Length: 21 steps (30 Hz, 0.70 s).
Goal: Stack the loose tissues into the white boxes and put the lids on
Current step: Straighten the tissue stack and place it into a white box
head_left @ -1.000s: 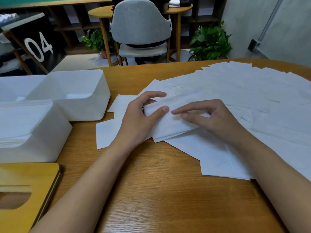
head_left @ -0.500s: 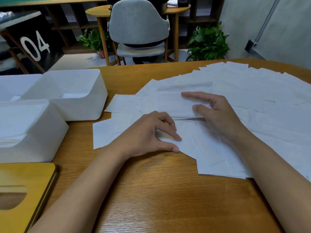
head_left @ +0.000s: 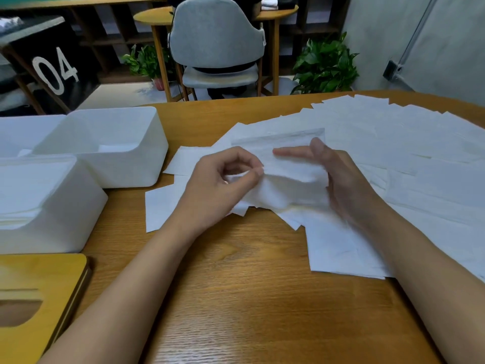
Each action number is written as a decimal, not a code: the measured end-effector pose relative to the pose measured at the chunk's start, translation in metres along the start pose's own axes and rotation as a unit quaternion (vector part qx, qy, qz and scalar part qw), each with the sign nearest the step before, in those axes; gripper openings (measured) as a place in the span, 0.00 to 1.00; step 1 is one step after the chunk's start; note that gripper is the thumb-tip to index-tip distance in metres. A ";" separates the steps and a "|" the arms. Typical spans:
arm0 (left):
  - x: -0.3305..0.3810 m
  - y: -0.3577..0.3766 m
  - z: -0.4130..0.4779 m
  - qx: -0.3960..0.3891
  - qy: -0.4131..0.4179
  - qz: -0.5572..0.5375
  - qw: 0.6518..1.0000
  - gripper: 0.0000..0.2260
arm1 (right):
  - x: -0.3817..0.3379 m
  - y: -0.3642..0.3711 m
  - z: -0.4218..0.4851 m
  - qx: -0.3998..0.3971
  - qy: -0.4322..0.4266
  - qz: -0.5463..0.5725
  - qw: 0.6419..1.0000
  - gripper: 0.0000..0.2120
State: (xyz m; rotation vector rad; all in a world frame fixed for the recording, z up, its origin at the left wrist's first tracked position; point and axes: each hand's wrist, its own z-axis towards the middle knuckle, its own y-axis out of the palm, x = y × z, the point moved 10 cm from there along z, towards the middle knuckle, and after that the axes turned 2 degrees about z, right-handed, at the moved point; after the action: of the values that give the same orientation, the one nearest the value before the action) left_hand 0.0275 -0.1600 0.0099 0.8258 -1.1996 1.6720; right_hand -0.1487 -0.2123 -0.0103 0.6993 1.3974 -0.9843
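At the lower left of the frame lies a wooden lid (head_left: 39,298) with an oval slot; above it, at the left edge, stands a white box (head_left: 68,222) with a stack of tissues inside; behind that sits a second white box (head_left: 126,158), open, with a sheet or two on its floor. All of these rest on the wooden table (head_left: 236,298).

In the middle of the frame the left hand (head_left: 223,185) has its fingers curled, thumb and forefinger pinching the left end of a small bundle of tissues (head_left: 286,185); the bundle sags between the two hands, just above the sheets beneath it. The right hand (head_left: 343,185), blurred, is at the bundle's right end; its forefinger lies straight along the top and its thumb stands up; whether the other fingers grip the paper I cannot tell.

From the centre to the right edge loose tissues (head_left: 399,153) lie fanned and overlapping on the table; some poke out under the hands.
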 end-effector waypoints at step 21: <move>-0.015 -0.020 0.002 0.102 -0.025 0.075 0.992 0.09 | -0.021 0.016 -0.005 -0.017 -0.116 -0.104 0.988 0.36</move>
State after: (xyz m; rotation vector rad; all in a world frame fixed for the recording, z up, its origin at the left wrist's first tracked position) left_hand 0.0514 -0.1631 0.0041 0.9241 -1.1621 1.9310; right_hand -0.1355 -0.1978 0.0075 0.4042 1.2958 -1.1626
